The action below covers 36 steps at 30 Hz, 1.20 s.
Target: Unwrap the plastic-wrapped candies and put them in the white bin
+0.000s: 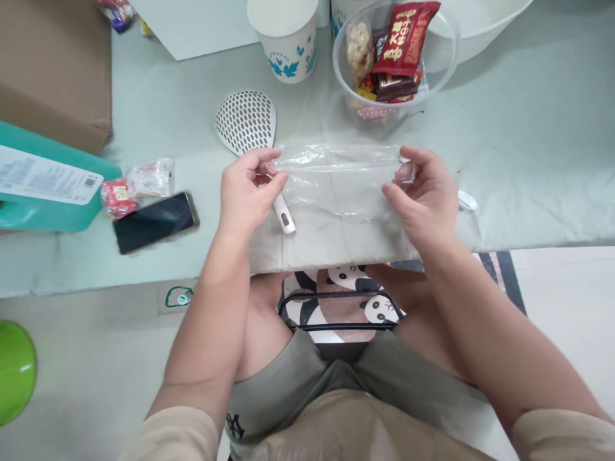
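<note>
Between my two hands a clear plastic bag (343,182) is stretched out sideways above the table's front part. My left hand (252,189) pinches its left end between thumb and fingers. The right end is gripped by my right hand (425,198), whose thumb lies along the near side. Partly behind my left hand and the bag lies a white slotted skimmer (247,121), its handle pointing towards me. Beyond the bag stands a clear round plastic tub (444,83) holding several wrapped snacks, a red packet (406,38) on top.
A paper cup (286,48) with blue leaves stands at the back, beside a white bowl (490,32). To the left are a phone (156,222), small wrapped snacks (151,177), a teal container (52,176) and a cardboard box (52,70). A white object (467,201) lies past my right hand.
</note>
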### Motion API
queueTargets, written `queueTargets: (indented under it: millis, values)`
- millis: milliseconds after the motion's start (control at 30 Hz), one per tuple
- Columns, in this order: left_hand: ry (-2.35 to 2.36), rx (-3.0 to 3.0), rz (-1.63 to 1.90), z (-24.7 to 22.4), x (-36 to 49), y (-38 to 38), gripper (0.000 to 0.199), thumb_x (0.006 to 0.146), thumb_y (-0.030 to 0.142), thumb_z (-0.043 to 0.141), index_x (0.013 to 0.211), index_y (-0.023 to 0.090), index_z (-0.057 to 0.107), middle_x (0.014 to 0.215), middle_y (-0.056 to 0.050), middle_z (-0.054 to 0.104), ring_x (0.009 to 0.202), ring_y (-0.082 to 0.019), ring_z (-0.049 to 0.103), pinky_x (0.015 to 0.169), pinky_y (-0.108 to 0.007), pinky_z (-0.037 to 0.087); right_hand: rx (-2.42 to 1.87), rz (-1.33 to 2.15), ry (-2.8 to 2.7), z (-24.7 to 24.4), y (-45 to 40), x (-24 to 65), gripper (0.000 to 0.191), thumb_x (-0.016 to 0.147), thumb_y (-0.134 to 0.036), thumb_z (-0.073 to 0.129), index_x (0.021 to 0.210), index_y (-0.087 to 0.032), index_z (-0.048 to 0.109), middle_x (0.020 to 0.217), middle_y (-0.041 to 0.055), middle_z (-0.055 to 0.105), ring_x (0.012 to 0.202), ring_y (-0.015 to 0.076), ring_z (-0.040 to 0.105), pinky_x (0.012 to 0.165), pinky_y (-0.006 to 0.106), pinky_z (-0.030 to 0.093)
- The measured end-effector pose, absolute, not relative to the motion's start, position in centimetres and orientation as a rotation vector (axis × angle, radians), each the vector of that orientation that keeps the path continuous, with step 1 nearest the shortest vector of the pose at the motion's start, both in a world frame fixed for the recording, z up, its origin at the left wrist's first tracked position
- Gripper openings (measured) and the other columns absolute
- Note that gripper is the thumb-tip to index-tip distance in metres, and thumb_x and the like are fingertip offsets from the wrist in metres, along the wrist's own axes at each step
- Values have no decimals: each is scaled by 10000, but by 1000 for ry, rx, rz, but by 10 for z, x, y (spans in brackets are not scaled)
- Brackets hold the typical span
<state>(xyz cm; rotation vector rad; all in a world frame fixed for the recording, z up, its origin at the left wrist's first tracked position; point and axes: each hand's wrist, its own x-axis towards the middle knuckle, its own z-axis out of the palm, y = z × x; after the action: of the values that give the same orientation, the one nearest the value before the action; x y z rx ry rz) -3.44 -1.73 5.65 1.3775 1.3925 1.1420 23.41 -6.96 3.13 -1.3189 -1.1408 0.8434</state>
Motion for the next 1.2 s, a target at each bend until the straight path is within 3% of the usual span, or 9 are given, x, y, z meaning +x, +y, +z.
queueTargets:
  millis: [133, 200, 300, 433, 567, 767, 933, 1067, 1200]
  values:
    - [1436, 1542, 1129, 60, -35, -19, 118, 834, 293, 839, 827, 274, 722, 947, -9, 639, 1062, -180, 599, 938, -328, 515, -1481, 682, -1252, 32, -69, 235, 164, 831, -208, 740, 979, -280, 738, 852, -8, 563, 775, 154, 555, 825, 358, 565]
    - [1401, 1632, 1195, 63, -34, -21, 167, 825, 306, 867, 808, 251, 711, 1045, -5, 654, 1163, -182, 589, 1051, -339, 482, -1511, 593, -1273, 36, -69, 235, 37, 859, -231, 710, 874, -257, 732, 899, 18, 586, 854, 178, 582, 889, 386, 550]
    - [1222, 1617, 1266, 66, -31, -24, 234, 860, 404, 833, 786, 246, 678, 1218, 11, 689, 1305, -196, 580, 1184, -372, 418, -1423, 585, -1260, 41, -71, 234, 102, 907, -289, 672, 812, -254, 675, 1035, 45, 660, 1057, 216, 629, 1017, 431, 524]
    - [1092, 1295, 1184, 65, -22, -28, 408, 843, 611, 778, 802, 255, 584, 961, 13, 764, 993, -180, 723, 883, -347, 568, -1261, 880, -1036, 38, -70, 229, 270, 960, -481, 645, 798, -270, 597, 811, 2, 665, 851, 189, 681, 913, 412, 585]
    - [1153, 1082, 1072, 69, -11, -30, 481, 819, 648, 790, 876, 258, 514, 719, 50, 698, 708, -125, 688, 531, -250, 407, -1194, 1139, -809, 34, -68, 224, 317, 916, -589, 700, 884, -301, 571, 681, -50, 584, 604, 149, 608, 633, 326, 570]
    - [1294, 940, 1087, 76, -11, -25, 426, 882, 623, 711, 888, 282, 456, 689, 69, 675, 627, -116, 614, 474, -284, 284, -1161, 1482, -827, 35, -70, 226, 329, 752, -280, 893, 958, -239, 639, 720, -49, 654, 609, 127, 632, 571, 266, 531]
    - [1377, 966, 1160, 71, -18, -20, 360, 910, 558, 714, 937, 279, 489, 683, 80, 644, 672, -95, 635, 553, -236, 369, -1162, 1342, -876, 37, -70, 228, 202, 817, -171, 780, 762, -211, 590, 618, -70, 564, 541, 79, 542, 539, 219, 446]
    - [1170, 879, 1120, 71, -19, -22, 467, 804, 617, 805, 1020, 265, 586, 870, 14, 743, 926, -199, 755, 728, -291, 561, -1165, 1328, -728, 42, -69, 223, 276, 853, -256, 792, 774, -225, 530, 677, -60, 564, 587, 90, 577, 585, 246, 533]
    - [1073, 856, 900, 70, -17, -26, 560, 691, 382, 927, 1145, 252, 627, 1097, -53, 774, 1045, -255, 776, 795, -337, 623, -1148, 1352, -676, 46, -69, 220, 300, 876, -315, 779, 833, -248, 490, 731, -59, 614, 620, 112, 644, 608, 271, 585]
